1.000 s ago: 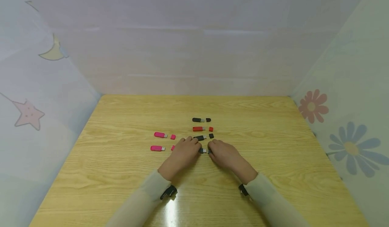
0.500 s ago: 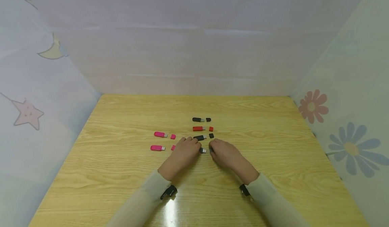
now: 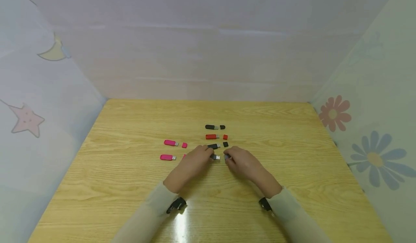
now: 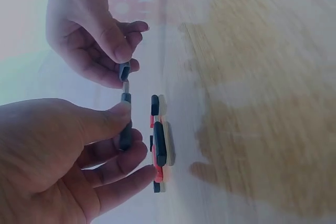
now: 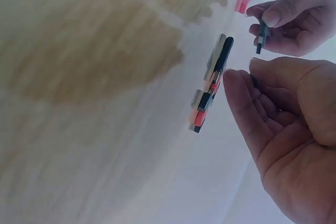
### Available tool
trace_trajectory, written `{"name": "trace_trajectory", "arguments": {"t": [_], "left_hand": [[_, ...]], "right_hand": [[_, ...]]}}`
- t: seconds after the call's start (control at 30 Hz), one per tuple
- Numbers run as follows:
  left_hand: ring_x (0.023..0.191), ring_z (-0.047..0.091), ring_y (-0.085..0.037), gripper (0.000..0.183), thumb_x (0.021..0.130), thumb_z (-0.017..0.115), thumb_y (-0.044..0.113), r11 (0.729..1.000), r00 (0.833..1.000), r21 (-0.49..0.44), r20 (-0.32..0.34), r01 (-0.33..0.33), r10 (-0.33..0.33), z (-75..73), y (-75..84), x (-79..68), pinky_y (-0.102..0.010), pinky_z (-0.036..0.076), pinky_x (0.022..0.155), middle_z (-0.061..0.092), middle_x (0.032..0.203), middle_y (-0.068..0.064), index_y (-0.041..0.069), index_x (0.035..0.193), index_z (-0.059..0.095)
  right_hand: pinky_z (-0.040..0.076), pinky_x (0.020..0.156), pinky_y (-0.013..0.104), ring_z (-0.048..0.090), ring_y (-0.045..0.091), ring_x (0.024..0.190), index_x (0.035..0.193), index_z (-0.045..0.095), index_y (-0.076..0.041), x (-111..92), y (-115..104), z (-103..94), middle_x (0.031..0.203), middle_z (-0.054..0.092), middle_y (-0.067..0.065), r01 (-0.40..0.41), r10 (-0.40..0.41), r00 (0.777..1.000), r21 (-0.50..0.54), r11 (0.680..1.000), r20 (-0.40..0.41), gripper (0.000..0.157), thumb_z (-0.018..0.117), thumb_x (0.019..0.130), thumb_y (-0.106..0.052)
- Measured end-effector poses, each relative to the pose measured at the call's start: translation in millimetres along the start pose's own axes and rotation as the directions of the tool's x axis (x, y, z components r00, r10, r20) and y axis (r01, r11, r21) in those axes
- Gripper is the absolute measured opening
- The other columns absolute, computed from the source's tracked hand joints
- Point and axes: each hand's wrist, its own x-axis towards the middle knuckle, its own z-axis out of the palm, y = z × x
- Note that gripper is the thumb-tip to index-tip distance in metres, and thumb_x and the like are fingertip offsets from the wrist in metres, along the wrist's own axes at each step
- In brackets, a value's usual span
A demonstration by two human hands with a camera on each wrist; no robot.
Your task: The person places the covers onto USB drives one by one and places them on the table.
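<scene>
My left hand (image 3: pixel 196 160) pinches a dark grey USB stick (image 4: pixel 126 121) between thumb and fingers, its metal plug (image 3: pixel 217 157) bare and pointing right. Opposite it, my right hand (image 3: pixel 242 161) pinches the small dark cap (image 4: pixel 124 71), whose open end faces the plug. A narrow gap separates cap and plug in the head view. Both pieces appear held above the table in the wrist views. Just beyond the hands lies a black USB stick (image 3: pixel 213 146), with its black cap (image 3: pixel 225 144) to its right.
Farther back lie a red USB stick (image 3: pixel 212 137) with a red cap (image 3: pixel 225 137), and another black stick (image 3: pixel 211 127) with its cap (image 3: pixel 222 127). Two pink sticks (image 3: pixel 169 142) lie left, one pink cap partly behind my left hand. Fabric walls (image 3: pixel 208 62) border the wooden table (image 3: pixel 130 185).
The gap between the grey stick's plug and its cap has widened slightly. Both hands have shifted a little away from me, still holding their pieces. The other sticks lie as before.
</scene>
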Motion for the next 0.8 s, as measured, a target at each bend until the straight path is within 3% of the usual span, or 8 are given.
{"name": "trace_trajectory", "arguments": {"t": [0.27,0.57,0.8], "left_hand": [[0.103,0.062,-0.021,0.02,0.102,0.062,0.018,0.999,0.998,-0.032,-0.06,-0.038,0.036,-3.7,1.5,-4.4,-0.03,0.055,0.088,0.065,0.109,-0.006,0.005,0.118,0.066],[0.099,0.061,-0.019,0.02,0.099,0.067,0.016,0.996,0.989,-0.073,-0.143,-0.047,0.036,-13.7,6.4,-11.3,-0.029,0.056,0.082,0.067,0.108,-0.006,0.004,0.115,0.067],[0.097,0.062,-0.018,0.018,0.1,0.066,0.017,0.997,0.982,-0.04,-0.179,-0.063,0.055,-15.0,6.7,-13.3,-0.027,0.057,0.08,0.069,0.105,-0.005,0.005,0.113,0.067]], "right_hand": [[0.051,0.067,0.027,0.055,0.008,0.077,0.118,0.07,-0.005,-6.3,5.9,-1.0,0.104,0.067,0.003,0.029,-0.027,0.998,0.035,0.999,-0.057,0.023,0.068,0.097,-0.015],[0.045,0.059,0.021,0.051,0.006,0.072,0.118,0.07,-0.003,-9.6,0.9,-0.1,0.096,0.065,0.0,0.084,-0.076,0.985,0.044,0.996,-0.153,0.024,0.07,0.096,-0.012],[0.047,0.059,0.022,0.052,0.007,0.072,0.114,0.07,-0.003,-9.8,-3.5,0.2,0.096,0.065,0.001,0.112,-0.1,0.975,0.05,0.992,-0.2,0.022,0.072,0.094,-0.009]]}}
